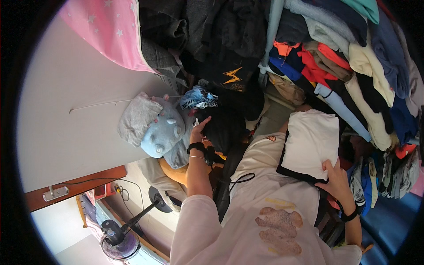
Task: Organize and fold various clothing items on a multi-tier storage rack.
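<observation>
My left hand, with a black band and a thin bracelet at the wrist, is at the edge of a bunched black garment in a heap of clothes. Some of its fingers are hidden by the cloth, so I cannot tell how firmly they close. With my right hand I hold the near corner of a folded white garment, fingers on top and thumb at the edge. Beneath it, a folded black garment shows along the rim. This stack is over my lap, beside my cream shorts.
A light blue plush toy and a grey cloth lie left of the heap. Piled clothes crowd the right beside a metal post. Dark clothes fill the far side. A fan stands lower left.
</observation>
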`<state>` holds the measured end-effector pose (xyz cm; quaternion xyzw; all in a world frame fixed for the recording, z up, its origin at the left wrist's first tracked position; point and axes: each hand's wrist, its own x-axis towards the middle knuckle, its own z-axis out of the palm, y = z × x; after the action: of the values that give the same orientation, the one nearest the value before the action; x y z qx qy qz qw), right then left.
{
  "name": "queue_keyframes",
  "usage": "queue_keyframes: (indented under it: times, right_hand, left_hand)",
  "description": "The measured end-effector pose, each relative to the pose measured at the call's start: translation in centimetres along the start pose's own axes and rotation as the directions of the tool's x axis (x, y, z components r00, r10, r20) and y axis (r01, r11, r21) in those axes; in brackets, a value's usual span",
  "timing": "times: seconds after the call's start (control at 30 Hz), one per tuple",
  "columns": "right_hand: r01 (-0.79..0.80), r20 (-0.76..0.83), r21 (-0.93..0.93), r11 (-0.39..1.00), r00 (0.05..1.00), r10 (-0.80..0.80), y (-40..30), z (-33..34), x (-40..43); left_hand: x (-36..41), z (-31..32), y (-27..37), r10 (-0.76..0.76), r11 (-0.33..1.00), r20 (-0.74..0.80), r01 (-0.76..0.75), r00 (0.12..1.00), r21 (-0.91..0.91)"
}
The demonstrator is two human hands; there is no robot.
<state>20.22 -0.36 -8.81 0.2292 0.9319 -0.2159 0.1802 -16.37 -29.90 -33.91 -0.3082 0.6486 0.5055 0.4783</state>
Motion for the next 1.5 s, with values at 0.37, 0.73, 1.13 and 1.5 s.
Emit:
queue_keyframes:
  times: [0.37, 0.73, 1.13, 1.5]
  right_hand:
    - [0.014, -0.002, -0.016, 1.0, 1.0, -0.014, 0.0, 0.5, 0.3]
    - [0.009, -0.008, -0.024, 1.0, 1.0, -0.009, 0.5, 0.3, 0.1]
    - [0.217, -0.003, 0.073, 0.974, 0.976, -0.217, 1.9, -1.0, -0.1]
    - [0.356, -0.064, 0.103, 0.929, 0.934, -0.351, 3.2, -3.1, -1.5]
  left_hand:
    - [5.8, 0.1, -6.4, 0.607, 0.782, 0.168, -0.622, 0.777, 0.051]
    - [5.2, 2.0, -3.4, 0.642, 0.745, 0.164, -0.66, 0.749, 0.097]
    - [-12.7, -4.7, 3.2, 0.465, 0.88, -0.149, -0.474, 0.873, -0.028]
    - [-28.6, -2.5, 0.4, 0.728, 0.603, -0.33, -0.791, 0.6, -0.108]
